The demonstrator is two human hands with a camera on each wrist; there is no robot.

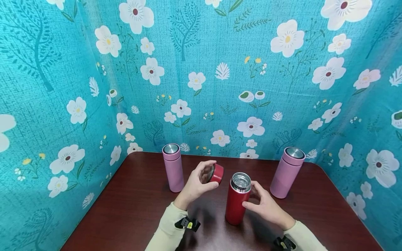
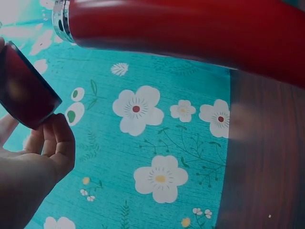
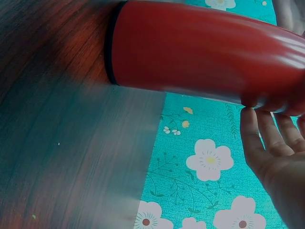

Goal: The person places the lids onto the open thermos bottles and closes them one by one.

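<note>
In the head view, my left hand [image 1: 196,183] pinches a red lid [image 1: 216,173] between thumb and fingers. The lid is tilted, its underside facing the palm, and apart from the bottle. A red thermos bottle [image 1: 236,205] stands upright on the table to the right, its mouth uncovered with a bare steel neck. My right hand [image 1: 267,207] holds the bottle from the right, thumb in front and fingers behind. Its fingertips touch the red wall in the right wrist view. The left wrist view shows the lid [image 2: 26,88] in the fingers, below the bottle's steel neck.
A pink thermos [image 1: 174,170] with its lid on stands behind my left hand. Another capped pink thermos [image 1: 287,174] stands beyond my right hand. The dark brown table [image 1: 125,209] ends at a turquoise flowered cloth [image 1: 204,104] hanging at the back and sides.
</note>
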